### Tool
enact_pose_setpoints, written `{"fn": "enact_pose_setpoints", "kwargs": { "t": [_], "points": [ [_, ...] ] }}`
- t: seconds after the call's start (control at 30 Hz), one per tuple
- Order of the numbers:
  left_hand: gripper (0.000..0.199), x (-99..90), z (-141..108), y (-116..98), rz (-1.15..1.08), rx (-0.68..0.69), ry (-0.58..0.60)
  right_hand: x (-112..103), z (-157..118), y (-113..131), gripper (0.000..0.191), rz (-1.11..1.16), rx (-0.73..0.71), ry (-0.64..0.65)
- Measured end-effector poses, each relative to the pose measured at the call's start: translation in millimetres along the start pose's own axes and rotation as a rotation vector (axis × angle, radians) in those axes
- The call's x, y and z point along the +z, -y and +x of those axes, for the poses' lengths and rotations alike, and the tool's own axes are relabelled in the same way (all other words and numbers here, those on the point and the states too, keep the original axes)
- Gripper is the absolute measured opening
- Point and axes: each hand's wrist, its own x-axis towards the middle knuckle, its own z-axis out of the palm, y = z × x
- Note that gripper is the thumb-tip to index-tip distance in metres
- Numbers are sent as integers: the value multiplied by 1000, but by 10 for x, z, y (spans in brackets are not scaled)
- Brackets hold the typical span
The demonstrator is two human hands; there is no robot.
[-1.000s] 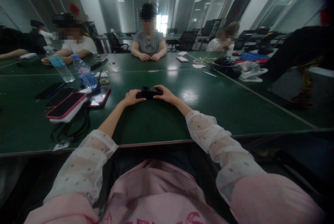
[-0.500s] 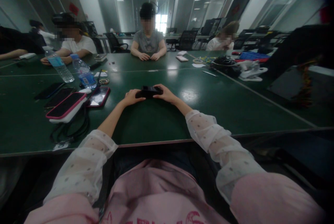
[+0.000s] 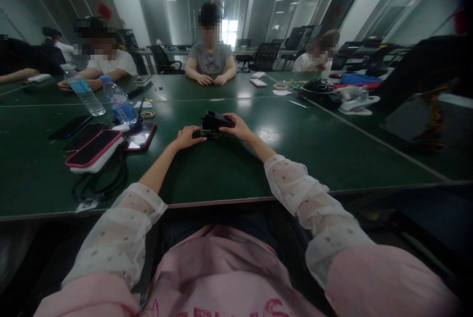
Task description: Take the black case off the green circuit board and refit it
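A black boxy device (image 3: 214,121) sits on the green table (image 3: 218,174) in front of me, too dark to name its kind. Its upper part is tilted, raised toward the right, and a thin shiny strip shows below it. My left hand (image 3: 189,136) grips the low left end, thumb in front and fingers behind. With fingers and thumb, my right hand (image 3: 235,127) holds the raised upper part by its right side.
Left of my arms lie several phones, one a pink-edged phone (image 3: 94,148), with a black cable (image 3: 101,186). Two water bottles (image 3: 120,102) stand behind them. Across the table a person in grey (image 3: 210,60) sits. Headphones and a white gadget (image 3: 356,100) lie at right.
My right hand has moved up slightly, lifting and tilting the device's upper part, so a gap with a shiny strip now shows. My left hand has stayed in place.
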Motion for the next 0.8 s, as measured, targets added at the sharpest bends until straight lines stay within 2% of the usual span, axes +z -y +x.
{"fn": "enact_pose_setpoints", "kwargs": {
  "t": [0.1,0.2,0.33,0.43,0.53,0.67,0.8],
  "points": [
    [63,-2,3,-2,0,8,-5,-42,29,30,70,47,14,-84],
    [63,-5,9,7,-1,0,4,-130,87,-39,70,-6,41,-228],
    [63,-18,5,8,-12,12,13,-301,155,-195,63,-271,57,-491],
    [63,-34,-7,-13,-17,4,18,-415,143,-249,57,-490,89,-607],
    [63,-49,-21,-39,-21,-8,24,-477,81,-237,53,-655,164,-658],
    [63,-58,-32,-56,-26,5,23,-482,-18,-233,50,-785,248,-656],
    [61,-59,-34,-61,-20,-11,24,-446,-74,-294,56,-864,306,-649]
  ]
}}
